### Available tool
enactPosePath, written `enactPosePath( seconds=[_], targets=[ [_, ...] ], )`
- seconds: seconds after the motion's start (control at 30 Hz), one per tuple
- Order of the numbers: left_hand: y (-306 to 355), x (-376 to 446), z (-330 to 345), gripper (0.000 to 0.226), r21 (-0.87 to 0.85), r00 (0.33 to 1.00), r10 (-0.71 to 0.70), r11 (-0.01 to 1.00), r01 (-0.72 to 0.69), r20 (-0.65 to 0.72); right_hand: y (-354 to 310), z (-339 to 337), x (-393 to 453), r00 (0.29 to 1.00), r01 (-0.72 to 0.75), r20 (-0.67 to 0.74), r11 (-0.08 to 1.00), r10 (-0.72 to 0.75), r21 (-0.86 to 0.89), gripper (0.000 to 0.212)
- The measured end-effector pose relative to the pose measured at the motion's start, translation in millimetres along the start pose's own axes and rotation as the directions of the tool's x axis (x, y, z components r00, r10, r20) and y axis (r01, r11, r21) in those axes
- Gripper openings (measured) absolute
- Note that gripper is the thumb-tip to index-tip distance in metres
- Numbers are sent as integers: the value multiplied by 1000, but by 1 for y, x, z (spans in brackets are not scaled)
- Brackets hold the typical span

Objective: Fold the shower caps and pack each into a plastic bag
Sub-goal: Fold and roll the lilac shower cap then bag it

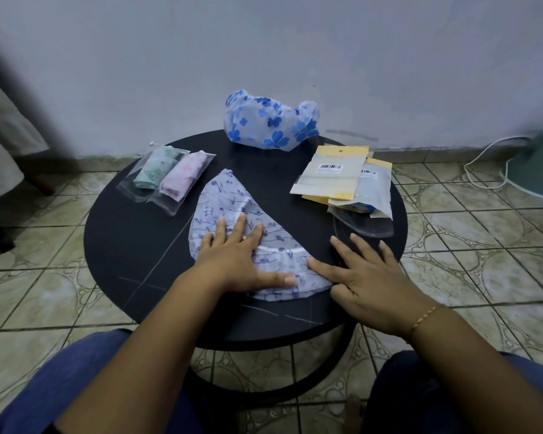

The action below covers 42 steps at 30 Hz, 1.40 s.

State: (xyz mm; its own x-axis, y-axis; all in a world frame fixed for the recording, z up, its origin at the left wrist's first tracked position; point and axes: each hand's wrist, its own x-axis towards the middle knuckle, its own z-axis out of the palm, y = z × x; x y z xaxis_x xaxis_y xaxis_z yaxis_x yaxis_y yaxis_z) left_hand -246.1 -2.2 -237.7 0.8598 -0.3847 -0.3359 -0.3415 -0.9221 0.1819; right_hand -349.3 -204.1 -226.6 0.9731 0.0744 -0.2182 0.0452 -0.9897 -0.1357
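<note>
Blue-trousered knees (76, 380) at the bottom edge, then the left hand (232, 261), fingers flat, pressing the music-note shower cap (229, 198) folded on the round black table (132, 245). Right hand (367, 283) spread flat, thumb on the cap's edge.

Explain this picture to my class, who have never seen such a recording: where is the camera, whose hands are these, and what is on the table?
There is one picture, from a camera worn on a person's head, looking down at their own hands. No machine is involved. The left hand presses flat on a music-note shower cap, folded into a half-round on the round black table. The right hand rests open beside it, thumb touching the cap's edge. Neither hand grips anything. Behind lies a crumpled blue-flower shower cap, at left two packed bags, at right a pile of empty plastic bags.
</note>
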Motion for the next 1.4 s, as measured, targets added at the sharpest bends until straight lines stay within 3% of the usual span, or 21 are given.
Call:
enactPosePath(
  seconds=[0.07,0.27,0.4,0.5,0.57,0.67,0.73,0.8,1.0,1.13,1.23,1.3,1.4],
  targets=[
    [-5,0,-4,135,17,999,21,1000,-21,31,-1,-4,2,999,-19,43,1000,19,14,49],
    [-21,-1,-10,135,-42,992,108,994,-106,69,-8,-12,3,998,-25,57,997,21,72,46],
    [-19,-3,-8,135,-44,992,111,993,-109,64,-22,-9,11,978,-3,-206,996,21,84,43],
    [-8,-8,-2,131,-4,996,71,997,-71,45,-44,0,23,898,77,-438,995,-41,64,45],
    [3,-13,5,122,24,998,58,998,-58,13,-55,2,30,850,191,-511,979,-131,67,46],
    [13,-17,13,108,64,996,75,995,-73,-40,-61,4,38,930,264,-308,947,-200,181,62],
    [13,-18,14,107,71,995,79,995,-76,-53,-57,7,44,944,264,-247,951,-220,162,73],
    [11,-18,15,108,64,995,80,995,-77,-52,-54,9,46,954,241,-198,968,-224,68,69],
    [0,-18,10,124,45,999,54,998,-54,-5,-49,9,42,983,179,17,976,-183,124,67],
    [-2,-19,6,136,-38,996,85,996,-83,36,-46,9,43,985,168,17,976,-172,141,60],
    [-6,-18,0,138,-127,989,110,987,-98,94,-54,7,49,985,156,-97,979,-144,133,56],
    [-9,-17,-3,136,-183,984,140,976,-119,109,-64,7,56,963,199,-210,972,-169,127,54],
    [-18,-19,-12,125,-294,967,224,939,-181,119,-76,11,64,956,238,-214,957,-200,166,55]
  ],
)
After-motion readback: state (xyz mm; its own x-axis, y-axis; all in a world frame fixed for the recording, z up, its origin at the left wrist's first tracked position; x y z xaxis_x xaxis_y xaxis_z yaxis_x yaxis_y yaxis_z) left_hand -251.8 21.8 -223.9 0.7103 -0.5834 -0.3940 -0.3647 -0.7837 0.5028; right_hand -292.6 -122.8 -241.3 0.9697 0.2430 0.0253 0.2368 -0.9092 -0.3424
